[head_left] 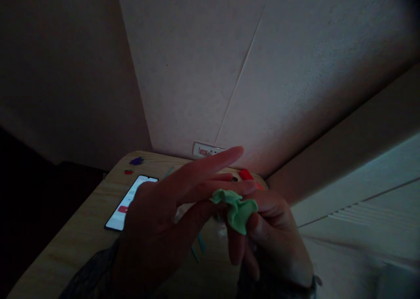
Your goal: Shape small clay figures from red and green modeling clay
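Observation:
A ruffled, light green piece of soft modelling clay (241, 213) is held up above the table between my two hands. My left hand (170, 211) pinches its left side between thumb and fingers, with the index finger stretched out above. On the right side, my right hand (275, 229) grips the clay's edge between thumb and forefinger, its other fingers hanging below. Beneath the hands, thin teal sticks or tools (201, 244) lie on the table, partly covered. Something clear and shiny behind the fingers is too hidden to name.
On the wooden table (78, 220), a lit phone (114, 218) lies left of my hands. Beyond it are a small purple piece (136, 160) and a small red piece (128, 172). A red object (246, 174) lies at the back right. A wall socket (203, 150) sits behind the table.

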`<state>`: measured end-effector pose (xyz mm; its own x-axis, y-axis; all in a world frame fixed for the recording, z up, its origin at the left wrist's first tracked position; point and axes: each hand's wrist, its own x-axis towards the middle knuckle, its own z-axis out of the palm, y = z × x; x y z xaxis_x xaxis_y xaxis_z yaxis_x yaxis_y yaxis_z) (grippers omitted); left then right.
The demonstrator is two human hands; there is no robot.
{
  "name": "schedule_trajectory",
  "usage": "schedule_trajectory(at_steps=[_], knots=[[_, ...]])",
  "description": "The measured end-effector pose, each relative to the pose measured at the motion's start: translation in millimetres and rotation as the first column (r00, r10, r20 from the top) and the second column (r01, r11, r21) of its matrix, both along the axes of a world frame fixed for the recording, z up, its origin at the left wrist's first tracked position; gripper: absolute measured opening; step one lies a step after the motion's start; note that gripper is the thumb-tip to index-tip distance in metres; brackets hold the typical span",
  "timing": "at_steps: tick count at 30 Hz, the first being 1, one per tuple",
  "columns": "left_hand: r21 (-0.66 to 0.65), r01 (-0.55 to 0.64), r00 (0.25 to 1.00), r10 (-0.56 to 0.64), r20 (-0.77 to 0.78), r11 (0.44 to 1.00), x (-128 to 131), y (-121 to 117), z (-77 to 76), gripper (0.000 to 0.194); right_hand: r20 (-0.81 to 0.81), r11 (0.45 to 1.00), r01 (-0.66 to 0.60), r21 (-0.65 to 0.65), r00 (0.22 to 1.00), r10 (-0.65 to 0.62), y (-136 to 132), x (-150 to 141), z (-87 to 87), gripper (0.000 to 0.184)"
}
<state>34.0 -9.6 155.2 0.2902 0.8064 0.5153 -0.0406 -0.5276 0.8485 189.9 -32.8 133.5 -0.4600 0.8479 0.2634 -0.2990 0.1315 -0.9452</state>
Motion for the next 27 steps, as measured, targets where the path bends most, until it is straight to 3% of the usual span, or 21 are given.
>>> schedule_trajectory(at_steps=[2,4,9,13,16,19,23,27], knots=[[0.07,0.056,0.996,-0.051,-0.073,0.996,-0.5,-0.4,1.2,0.03,-0.055,1.0,0.001,0.022,0.998,0.001,2.0,-2.2,0.4,0.034],[0.096,0.129,0.986,-0.117,-0.118,0.987,-0.6,-0.7,1.1,0.036,-0.106,0.996,0.089,0.027,0.991,-0.086,3.1,-5.0,0.5,0.026],[0.007,0.283,0.953,-0.28,-0.12,0.959,0.4,-2.6,-3.8,0.059,-0.135,0.947,0.32,-0.005,0.938,-0.318,-0.9,-9.5,-2.9,0.018],[-0.06,0.266,0.962,-0.269,-0.047,0.962,0.6,-2.1,-7.8,0.064,-0.116,0.923,0.381,-0.056,0.916,-0.385,-6.5,-11.5,-5.3,0.021],[-0.072,0.19,0.982,-0.189,0.022,0.979,1.7,-0.1,-7.2,0.062,-0.063,0.907,0.417,-0.058,0.905,-0.42,-7.9,-14.7,-4.3,0.026],[-0.062,0.102,0.993,-0.097,0.07,0.993,4.4,1.3,-5.7,0.05,-0.052,0.911,0.411,-0.034,0.909,-0.413,-6.5,-18.4,-1.9,0.032],[-0.098,0.008,0.992,0.005,0.127,0.995,6.8,1.2,-7.0,0.038,-0.077,0.966,0.258,-0.032,0.963,-0.26,-4.1,-19.2,1.3,0.033],[-0.089,0.004,0.996,0.003,0.085,0.996,5.4,0.2,-5.9,0.041,-0.048,0.982,0.187,-0.014,0.981,-0.187,-4.3,-14.0,0.9,0.026]])
